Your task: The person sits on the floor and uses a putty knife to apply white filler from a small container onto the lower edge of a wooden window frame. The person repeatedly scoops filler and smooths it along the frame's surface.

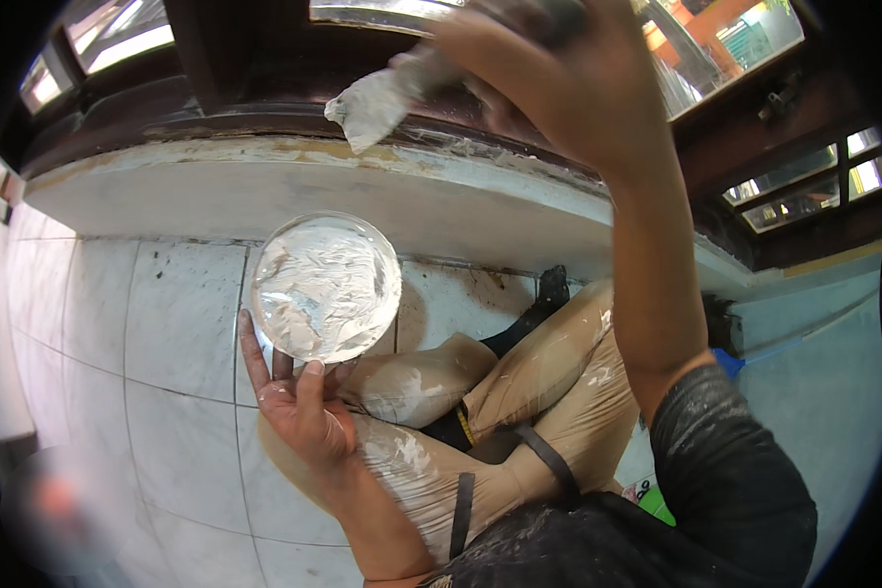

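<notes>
My left hand (309, 412) holds up a round, clear dish (325, 286) smeared with thick white paste, its fingers around the underside and front edge. My right hand (529, 69) is raised at the dark wooden window frame, closed on a putty knife whose dark handle is blurred and partly hidden. The knife's blade (367, 108), coated in white paste, is just above the sill (265, 157), which has patchy white and yellowish material along its edge.
I sit cross-legged in paint-marked beige trousers (412, 451) on white floor tiles (176, 323). A low white wall (167, 201) runs below the windows (715, 49). A green object (657, 505) and a small blue item (730, 361) lie at my right.
</notes>
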Available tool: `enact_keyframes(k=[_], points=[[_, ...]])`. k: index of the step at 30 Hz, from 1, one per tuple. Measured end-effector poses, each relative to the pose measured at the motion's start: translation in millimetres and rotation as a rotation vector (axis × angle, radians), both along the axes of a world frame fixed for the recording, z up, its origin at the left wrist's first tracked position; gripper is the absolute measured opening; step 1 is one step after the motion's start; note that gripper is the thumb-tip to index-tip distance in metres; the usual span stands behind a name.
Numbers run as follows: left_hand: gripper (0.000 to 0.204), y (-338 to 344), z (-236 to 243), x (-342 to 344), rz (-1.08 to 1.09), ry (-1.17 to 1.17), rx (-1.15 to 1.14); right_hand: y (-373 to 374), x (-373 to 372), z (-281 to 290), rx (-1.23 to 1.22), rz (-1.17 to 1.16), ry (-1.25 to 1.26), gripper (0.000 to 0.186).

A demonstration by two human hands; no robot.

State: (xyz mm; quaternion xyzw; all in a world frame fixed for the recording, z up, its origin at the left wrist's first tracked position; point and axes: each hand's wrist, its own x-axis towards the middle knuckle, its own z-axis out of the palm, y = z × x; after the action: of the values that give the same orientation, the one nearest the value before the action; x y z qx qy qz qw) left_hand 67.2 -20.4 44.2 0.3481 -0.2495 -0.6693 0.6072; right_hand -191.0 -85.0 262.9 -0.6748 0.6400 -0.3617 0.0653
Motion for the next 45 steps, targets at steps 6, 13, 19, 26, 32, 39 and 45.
enact_keyframes(k=[6, 13, 19, 26, 32, 39, 45], points=[[0.094, 0, -8, 0, -0.040, 0.033, 0.043, 144, 7, -83, -0.065, 0.335, 0.117, 0.056], [0.090, 3, -4, -16, -0.115, 0.060, 0.133, 204, -9, -127, -0.016, 0.440, 0.352, 0.053], [0.089, 1, -12, -13, -0.102, -0.054, 0.121, 222, -43, -94, 0.142, 0.472, 0.282, 0.053], [0.092, -4, -7, -13, 0.026, -0.046, 0.101, 222, -40, -128, -0.294, -0.268, 0.128, 0.045], [0.092, -3, -9, -10, 0.003, -0.034, 0.090, 188, -10, -193, -0.409, -0.595, -0.019, 0.041], [0.093, -4, -8, -3, 0.010, 0.023, 0.090, 146, 18, -220, -0.432, -0.557, -0.062, 0.047], [0.097, -6, -3, 5, 0.017, 0.005, 0.117, 95, 51, -221, -0.383, -0.538, -0.101, 0.037]])
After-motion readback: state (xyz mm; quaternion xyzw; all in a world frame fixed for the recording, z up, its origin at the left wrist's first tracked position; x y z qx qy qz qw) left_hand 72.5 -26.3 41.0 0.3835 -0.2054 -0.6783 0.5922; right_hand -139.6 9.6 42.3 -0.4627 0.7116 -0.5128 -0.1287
